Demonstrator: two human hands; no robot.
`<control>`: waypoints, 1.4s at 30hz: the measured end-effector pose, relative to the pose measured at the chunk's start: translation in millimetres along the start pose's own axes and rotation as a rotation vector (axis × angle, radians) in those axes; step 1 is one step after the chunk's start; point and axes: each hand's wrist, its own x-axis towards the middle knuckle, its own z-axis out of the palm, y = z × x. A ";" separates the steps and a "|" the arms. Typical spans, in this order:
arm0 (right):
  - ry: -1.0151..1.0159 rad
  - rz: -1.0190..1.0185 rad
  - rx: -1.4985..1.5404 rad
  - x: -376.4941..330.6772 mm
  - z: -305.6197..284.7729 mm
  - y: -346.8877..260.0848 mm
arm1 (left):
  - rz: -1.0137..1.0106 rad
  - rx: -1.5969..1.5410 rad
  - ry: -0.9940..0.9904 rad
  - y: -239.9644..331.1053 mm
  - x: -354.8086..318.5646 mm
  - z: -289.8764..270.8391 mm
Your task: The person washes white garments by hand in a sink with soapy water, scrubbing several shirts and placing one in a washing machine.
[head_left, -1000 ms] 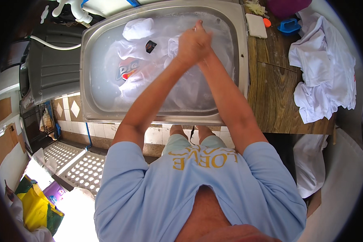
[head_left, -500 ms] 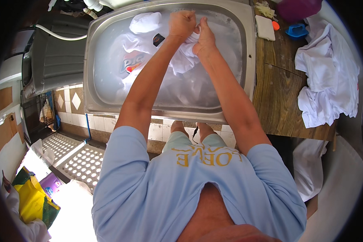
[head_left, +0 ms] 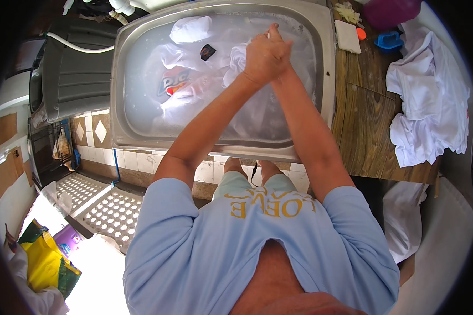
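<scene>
1. Left hand point(head_left: 266, 56) and right hand point(head_left: 275, 32) are now pressed together; half a second ago they stood slightly apart, cloth bunched between.
2. Position: about two o'clock in the rounded, stainless-steel sink point(head_left: 327, 94), above cloudy water.
3. Wet, crumpled white cloth point(head_left: 236, 63) lies in the sink, just beside the hands at nine o'clock from them.
4. Fingers: left's folded over the right hand; right's mostly hidden, one digit pointing up to twelve. Cannot tell what either set pinches.
5. Reading: the closing looks like one stroke of hand-rubbing the cloth.
6. Unchanged: white fabric bundle point(head_left: 191, 29), eleven o'clock in the sink; folded white garments point(head_left: 425, 94) on the brown wood-grain desk point(head_left: 365, 126), three o'clock from the sink.
</scene>
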 end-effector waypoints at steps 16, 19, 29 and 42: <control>0.298 -0.179 -0.099 -2.8 36.1 16.0 | 0.015 0.201 -0.044 -29.6 9.3 -10.0; 0.629 -0.036 -0.046 4.4 64.5 17.0 | -0.281 0.002 -0.032 -6.4 24.9 -33.5; 0.510 -0.033 -0.003 8.9 53.3 21.3 | -0.158 0.137 0.121 -36.1 18.7 -40.8; 0.288 -0.124 -0.190 -6.1 42.1 11.6 | -0.254 -0.177 0.089 -2.5 2.0 -25.0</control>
